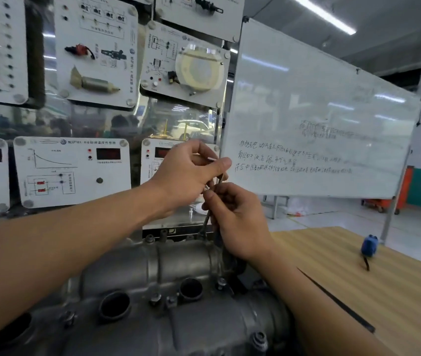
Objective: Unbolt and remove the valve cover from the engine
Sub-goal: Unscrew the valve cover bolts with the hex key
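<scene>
The grey cast valve cover sits on the engine at the bottom centre, with round spark plug wells and several bolts along its ridges. Above its far end, my left hand pinches the top of a thin metal rod-like tool that runs down to the cover's far edge. My right hand grips the same tool lower down, fingers curled round its shaft. The tool's lower tip is hidden behind the cover's far edge and my right hand.
A wooden table lies to the right with a blue tape measure on it and a long dark strip beside the engine. Training panels stand behind the engine. A whiteboard stands at the right rear.
</scene>
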A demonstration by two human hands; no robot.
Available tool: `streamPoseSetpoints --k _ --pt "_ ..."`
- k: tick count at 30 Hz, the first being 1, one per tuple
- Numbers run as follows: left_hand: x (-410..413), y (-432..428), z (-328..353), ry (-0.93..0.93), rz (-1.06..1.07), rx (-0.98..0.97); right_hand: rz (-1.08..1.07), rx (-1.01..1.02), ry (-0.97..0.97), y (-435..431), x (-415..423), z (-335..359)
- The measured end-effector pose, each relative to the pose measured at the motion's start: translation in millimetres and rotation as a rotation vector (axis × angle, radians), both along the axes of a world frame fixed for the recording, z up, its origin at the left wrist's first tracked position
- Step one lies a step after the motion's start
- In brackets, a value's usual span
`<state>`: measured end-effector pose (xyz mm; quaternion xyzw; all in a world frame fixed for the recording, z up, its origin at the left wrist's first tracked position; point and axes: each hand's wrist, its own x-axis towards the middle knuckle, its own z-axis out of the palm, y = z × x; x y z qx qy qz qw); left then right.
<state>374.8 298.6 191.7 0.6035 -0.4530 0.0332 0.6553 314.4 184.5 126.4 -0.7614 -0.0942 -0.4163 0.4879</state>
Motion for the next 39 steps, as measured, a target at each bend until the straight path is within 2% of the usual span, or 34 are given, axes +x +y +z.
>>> streamPoseSetpoints --k 2,5,7,8,10,14,17,19,25,29,34,39 --pt "-7 0 -1 -0.149 0.111 -0.027 0.006 0.062 0.006 0 0 0" --pt "-9 5 -1 -0.527 0.362 -0.043 0.013 0.142 0.0 0 -2 1" --pt "-9 9 -1 -0.729 0.428 -0.01 0.023 0.141 -0.013 0 -3 1" --pt "-8 10 -1 -0.761 0.419 0.013 0.026 0.132 -0.014 -1 -3 1" --pt "-6 10 -3 -0.674 0.315 0.061 0.035 0.12 -0.006 -1 -3 0" --pt "4 17 4 -0.143 -0.171 0.182 0.071 0.129 -0.014 1 -3 0" --pt "12 24 8 0.002 -0.327 0.239 0.068 0.104 -0.014 1 -5 0" --pt "12 24 6 0.01 -0.291 0.231 0.069 0.092 0.001 0 -5 0" --pt "-1 7 2 -0.077 0.14 0.087 0.096 0.024 0.029 2 -4 -1" --pt "-9 0 2 0.084 0.256 0.097 0.073 -0.009 0.024 3 -5 -2" --pt "-10 3 10 0.384 0.088 0.209 0.066 -0.008 0.039 2 -4 -2" --pt "0 17 12 0.419 -0.283 0.208 0.085 0.016 0.043 2 -6 -1"
